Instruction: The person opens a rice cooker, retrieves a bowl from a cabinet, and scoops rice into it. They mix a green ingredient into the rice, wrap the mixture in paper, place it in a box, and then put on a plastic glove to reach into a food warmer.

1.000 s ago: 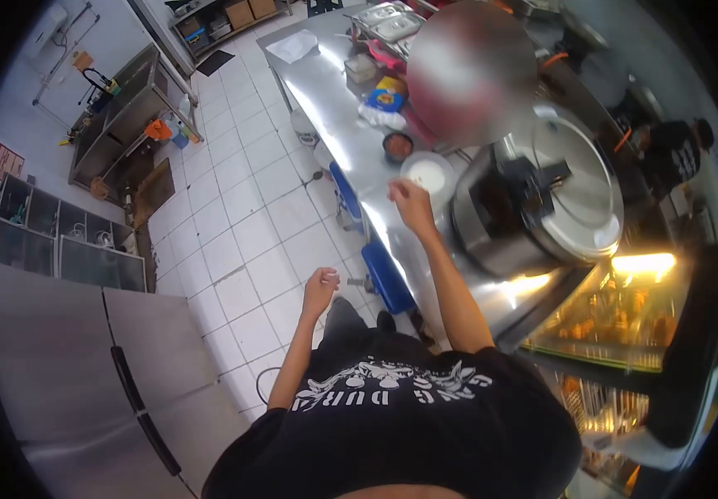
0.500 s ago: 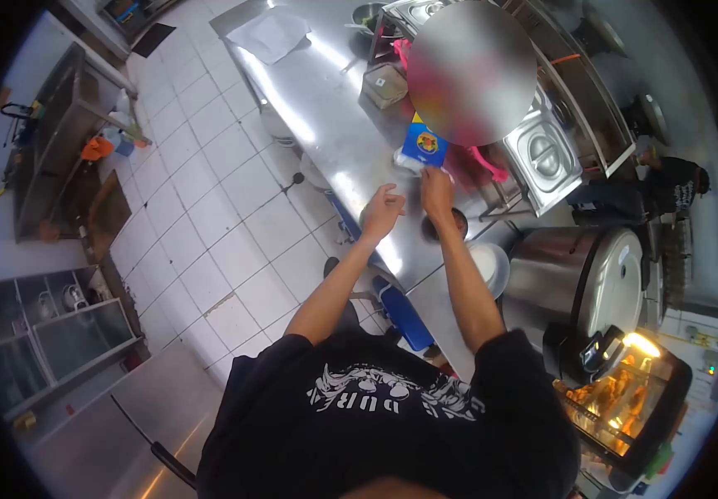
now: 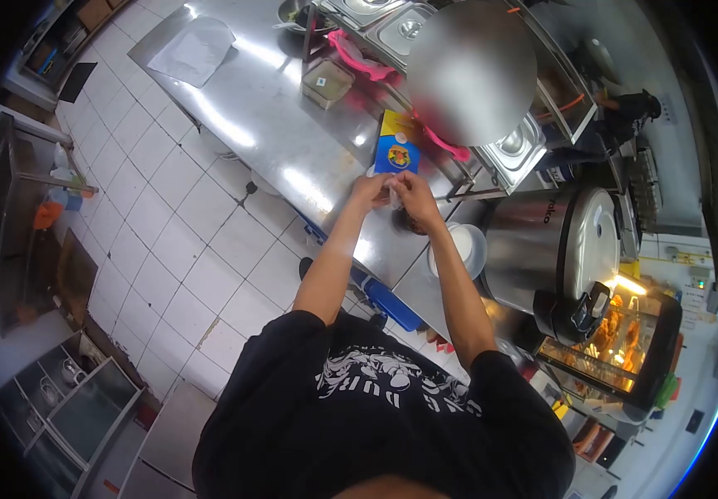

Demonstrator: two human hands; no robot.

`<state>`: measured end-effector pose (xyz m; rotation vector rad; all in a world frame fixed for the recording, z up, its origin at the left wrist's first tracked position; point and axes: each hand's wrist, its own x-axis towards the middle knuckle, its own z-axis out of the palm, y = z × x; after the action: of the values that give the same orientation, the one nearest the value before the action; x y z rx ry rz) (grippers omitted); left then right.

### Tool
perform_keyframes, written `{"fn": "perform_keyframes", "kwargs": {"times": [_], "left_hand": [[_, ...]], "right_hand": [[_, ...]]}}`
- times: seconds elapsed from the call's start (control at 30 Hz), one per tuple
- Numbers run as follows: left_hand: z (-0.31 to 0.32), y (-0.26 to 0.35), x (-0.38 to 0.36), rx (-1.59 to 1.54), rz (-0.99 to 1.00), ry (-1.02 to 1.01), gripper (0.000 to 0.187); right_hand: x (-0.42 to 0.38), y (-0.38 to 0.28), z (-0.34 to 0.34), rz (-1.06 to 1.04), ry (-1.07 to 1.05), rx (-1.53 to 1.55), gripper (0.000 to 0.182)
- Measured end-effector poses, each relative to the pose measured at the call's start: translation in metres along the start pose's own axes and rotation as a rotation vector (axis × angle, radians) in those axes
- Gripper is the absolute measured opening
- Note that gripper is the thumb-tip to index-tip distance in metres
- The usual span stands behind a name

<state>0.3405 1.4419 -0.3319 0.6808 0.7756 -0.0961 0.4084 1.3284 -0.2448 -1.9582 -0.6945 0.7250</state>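
Observation:
A blue and yellow box (image 3: 398, 148) with a food picture on it lies on the steel counter (image 3: 284, 137), just beyond my hands. My left hand (image 3: 370, 191) and my right hand (image 3: 415, 198) are close together below its near edge. Both are closed, the fingers pinching a thin, whitish, see-through plastic piece (image 3: 393, 186) between them. A small dark round bowl (image 3: 407, 221) is partly hidden under my right wrist. Right of that forearm sit pale round dishes (image 3: 458, 248).
A lidded square container (image 3: 327, 83) stands beyond the box, near pink cloth (image 3: 359, 56). Steel pans with lids (image 3: 409, 33) line the rack. On the right are a large cooker (image 3: 533, 241) and a lit glass food warmer (image 3: 616, 333). Another person (image 3: 616, 121) stands behind the rack.
My left hand, apart with fingers loosely curled before, has come to my right hand and pinches the thin plastic. My right hand has drawn back slightly from the box. The view has shifted.

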Motion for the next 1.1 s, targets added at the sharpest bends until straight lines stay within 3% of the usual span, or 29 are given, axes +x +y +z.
{"fn": "perform_keyframes", "kwargs": {"times": [0.1,0.27,0.43,0.5,0.57,0.6,0.67,0.7,0.77,0.87,0.9,0.93,1.0,1.07,1.1], "left_hand": [[0.002,-0.004,0.015,-0.196,0.160,0.073,0.035],[0.014,-0.009,0.051,-0.287,0.296,0.215,0.030],[0.001,-0.004,0.058,-0.181,0.299,0.172,0.033],[0.001,0.009,0.027,-0.129,0.239,0.122,0.036],[0.014,0.030,-0.041,0.211,0.089,0.223,0.045],[0.030,0.028,-0.070,0.234,0.077,0.208,0.045],[0.056,0.008,-0.126,0.126,0.364,0.274,0.045],[0.063,0.000,-0.138,0.144,0.351,0.271,0.045],[0.075,-0.013,-0.159,0.205,0.265,-0.238,0.049],[0.098,-0.022,-0.184,0.480,0.357,-0.343,0.046],[0.105,-0.028,-0.196,0.498,0.351,-0.302,0.035],[0.114,-0.035,-0.207,0.513,0.349,-0.302,0.035],[0.133,-0.052,-0.234,0.537,0.429,-0.313,0.032],[0.155,-0.065,-0.258,0.648,0.350,-0.241,0.031],[0.166,-0.077,-0.267,0.553,0.347,-0.247,0.028]], "right_hand": [[-0.023,-0.020,-0.007,-0.066,-0.164,-0.193,0.013],[-0.062,-0.031,-0.017,-0.022,-0.070,-0.134,0.014],[-0.108,-0.061,-0.042,-0.246,0.086,0.162,0.010],[-0.129,-0.072,-0.059,-0.144,0.161,0.306,0.011],[-0.148,-0.063,-0.077,-0.030,0.232,0.496,0.016],[-0.156,-0.057,-0.084,-0.023,0.260,0.504,0.016],[-0.175,-0.044,-0.092,0.054,0.281,0.605,0.016],[-0.182,-0.040,-0.093,0.042,0.272,0.665,0.017],[-0.199,-0.040,-0.095,0.068,0.308,0.735,0.017],[-0.229,-0.030,-0.123,0.046,0.291,0.818,0.017],[-0.243,-0.024,-0.130,0.034,0.252,0.851,0.018],[-0.259,-0.016,-0.137,0.030,0.258,0.864,0.018],[-0.293,-0.026,-0.151,0.164,0.291,0.438,0.019],[-0.321,-0.026,-0.160,0.096,0.391,0.424,0.021],[-0.335,-0.020,-0.166,0.053,0.460,0.519,0.021]]}}
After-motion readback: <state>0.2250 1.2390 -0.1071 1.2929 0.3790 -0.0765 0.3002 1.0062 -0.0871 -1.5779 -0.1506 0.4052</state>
